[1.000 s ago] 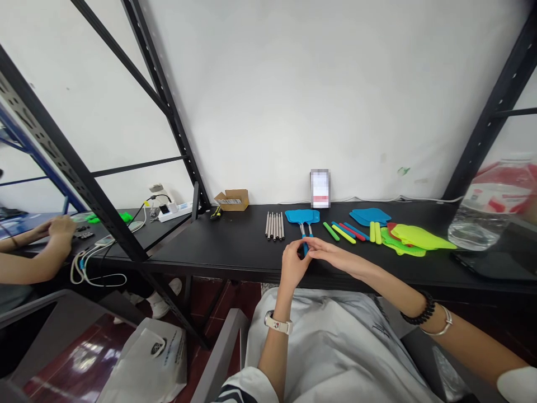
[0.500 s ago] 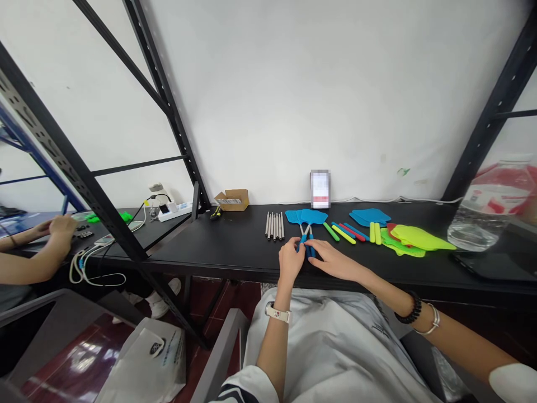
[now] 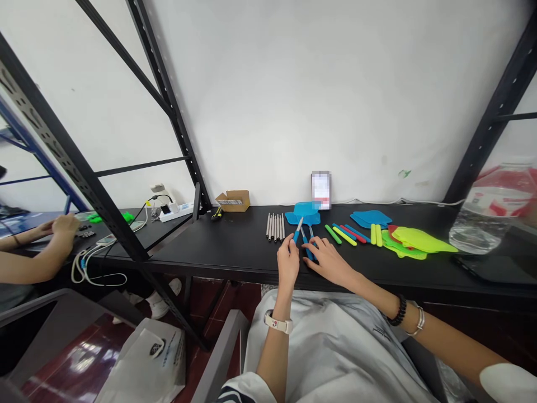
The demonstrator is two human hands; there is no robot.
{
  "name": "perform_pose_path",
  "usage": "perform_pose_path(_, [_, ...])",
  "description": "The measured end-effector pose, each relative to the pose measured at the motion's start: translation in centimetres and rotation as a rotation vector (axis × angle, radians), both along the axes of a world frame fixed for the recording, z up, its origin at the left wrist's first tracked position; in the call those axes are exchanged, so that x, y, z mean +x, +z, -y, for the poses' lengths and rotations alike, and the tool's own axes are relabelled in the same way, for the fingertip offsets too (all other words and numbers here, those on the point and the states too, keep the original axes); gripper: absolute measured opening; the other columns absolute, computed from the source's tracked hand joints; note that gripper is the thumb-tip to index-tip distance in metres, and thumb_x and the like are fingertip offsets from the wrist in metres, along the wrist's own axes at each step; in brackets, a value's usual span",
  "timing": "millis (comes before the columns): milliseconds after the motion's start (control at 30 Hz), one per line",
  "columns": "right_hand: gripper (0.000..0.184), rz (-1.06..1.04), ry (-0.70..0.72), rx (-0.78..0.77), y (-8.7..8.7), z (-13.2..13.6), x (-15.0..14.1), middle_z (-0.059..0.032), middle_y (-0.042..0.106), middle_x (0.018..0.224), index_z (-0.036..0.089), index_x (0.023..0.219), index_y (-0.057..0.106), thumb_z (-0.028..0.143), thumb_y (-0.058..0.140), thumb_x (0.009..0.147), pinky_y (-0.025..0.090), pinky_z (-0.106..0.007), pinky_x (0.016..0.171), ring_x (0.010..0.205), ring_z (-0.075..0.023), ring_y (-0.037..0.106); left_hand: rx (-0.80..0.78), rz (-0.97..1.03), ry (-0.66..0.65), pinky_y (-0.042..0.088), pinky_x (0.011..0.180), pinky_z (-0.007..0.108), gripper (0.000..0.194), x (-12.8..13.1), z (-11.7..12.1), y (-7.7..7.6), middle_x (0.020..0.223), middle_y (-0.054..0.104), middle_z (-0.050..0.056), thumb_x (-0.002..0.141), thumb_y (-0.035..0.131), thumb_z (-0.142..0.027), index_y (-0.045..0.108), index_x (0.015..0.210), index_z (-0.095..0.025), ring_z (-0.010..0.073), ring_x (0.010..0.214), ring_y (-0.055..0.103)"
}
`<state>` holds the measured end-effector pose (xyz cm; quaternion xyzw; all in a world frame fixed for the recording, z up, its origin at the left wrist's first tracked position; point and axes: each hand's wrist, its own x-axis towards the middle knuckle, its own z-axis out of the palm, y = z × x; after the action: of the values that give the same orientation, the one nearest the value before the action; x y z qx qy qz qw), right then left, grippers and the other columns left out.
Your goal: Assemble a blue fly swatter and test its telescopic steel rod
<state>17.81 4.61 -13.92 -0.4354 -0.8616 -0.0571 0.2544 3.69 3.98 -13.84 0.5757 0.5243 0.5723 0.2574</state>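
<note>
My left hand (image 3: pixel 288 258) is closed around the blue handle of a blue fly swatter (image 3: pixel 307 209), whose head is raised a little above the table. Partly covered by that head, at least one more blue fly swatter (image 3: pixel 289 219) lies on the black table. Its handle end is near my right hand (image 3: pixel 331 261), which rests palm down with fingers spread, the fingertips touching the blue handles. How many handles lie under those fingers I cannot tell. Several metal rods (image 3: pixel 276 228) lie side by side to the left of my left hand.
Right of my hands lie several coloured handles (image 3: pixel 344 234), blue swatter heads (image 3: pixel 371 218) and a green, yellow and red pile of heads (image 3: pixel 419 239). A phone (image 3: pixel 321 189) leans on the wall. A large water bottle (image 3: pixel 478 224), small carton (image 3: pixel 233 202) and a co-worker's hands (image 3: pixel 62 226) are farther out.
My left hand has lifted the fly swatter; its head has shifted slightly left and upward. My right hand's fingers have spread over the remaining blue handles.
</note>
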Motion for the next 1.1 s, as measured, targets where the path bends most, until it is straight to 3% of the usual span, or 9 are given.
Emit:
perform_pose_path(267, [0.031, -0.112, 0.095, -0.084, 0.4, -0.3, 0.2, -0.0078, 0.049, 0.107, 0.021, 0.112, 0.051, 0.032, 0.047, 0.084, 0.042, -0.037, 0.083, 0.094, -0.0209, 0.048, -0.003, 0.055, -0.052, 0.044, 0.057, 0.023, 0.044, 1.1, 0.3, -0.3, 0.066, 0.057, 0.003, 0.089, 0.03, -0.035, 0.049, 0.121, -0.011, 0.0118, 0.058, 0.052])
perform_pose_path(467, [0.042, -0.216, 0.106, -0.244, 1.3, -0.4, 0.4, -0.0091, 0.052, 0.107, 0.016, 0.116, 0.046, 0.03, 0.053, 0.077, 0.043, -0.037, 0.083, 0.096, -0.0218, 0.049, 0.021, -0.004, -0.004, 0.047, 0.073, 0.03, 0.04, 2.4, 0.7, 0.1, 0.085, 0.064, 0.009, 0.088, 0.035, -0.032, 0.051, 0.12, -0.015, 0.0179, 0.082, 0.06])
perform_pose_path(567, [0.044, -0.325, 0.109, -0.341, 1.3, -1.0, 0.8, -0.0091, 0.051, 0.111, 0.016, 0.117, 0.044, 0.025, 0.053, 0.075, 0.044, -0.035, 0.083, 0.095, -0.0196, 0.051, 0.029, -0.055, -0.027, 0.045, 0.083, 0.033, 0.04, 2.7, 0.9, 0.4, 0.095, 0.064, 0.011, 0.088, 0.034, -0.03, 0.05, 0.121, -0.014, 0.0197, 0.093, 0.058])
perform_pose_path(733, [0.03, -0.462, 0.093, -0.437, 1.5, -1.6, 1.4, -0.0084, 0.054, 0.107, 0.015, 0.107, 0.049, 0.02, 0.046, 0.078, 0.045, -0.033, 0.083, 0.096, -0.0172, 0.054, 0.007, -0.172, -0.084, 0.035, 0.097, 0.034, 0.046, 3.1, 1.6, 1.1, 0.121, 0.053, 0.015, 0.09, 0.028, -0.031, 0.042, 0.128, -0.01, 0.0218, 0.114, 0.048])
perform_pose_path(933, [0.031, -0.428, 0.091, -0.41, 1.5, -2.2, 1.8, -0.0077, 0.055, 0.109, 0.017, 0.108, 0.05, 0.022, 0.044, 0.079, 0.046, -0.035, 0.081, 0.097, -0.0176, 0.054, -0.003, -0.399, -0.075, 0.035, 0.095, 0.039, 0.048, 3.7, 2.7, 1.6, 0.119, 0.052, 0.016, 0.089, 0.027, -0.034, 0.036, 0.132, -0.013, 0.0257, 0.111, 0.048])
perform_pose_path(1033, [0.028, -0.46, 0.07, -0.353, 2.8, -1.6, 2.2, -0.0073, 0.056, 0.107, 0.017, 0.105, 0.052, 0.023, 0.046, 0.078, 0.045, -0.035, 0.081, 0.096, -0.0182, 0.055, 0.041, -0.498, -0.036, 0.037, 0.092, 0.041, 0.048, 2.8, 3.6, 2.5, 0.112, 0.053, 0.018, 0.089, 0.029, -0.037, 0.041, 0.129, -0.012, 0.0276, 0.107, 0.049])
perform_pose_path(1100, [0.026, -0.543, 0.068, -0.283, 5.1, -0.3, 3.1, -0.0071, 0.057, 0.107, 0.019, 0.104, 0.053, 0.025, 0.047, 0.08, 0.045, -0.035, 0.082, 0.097, -0.0188, 0.054, 0.101, -0.489, -0.019, 0.036, 0.092, 0.041, 0.046, 1.3, 4.2, 3.7, 0.111, 0.054, 0.016, 0.088, 0.032, -0.038, 0.047, 0.124, -0.014, 0.0272, 0.107, 0.048])
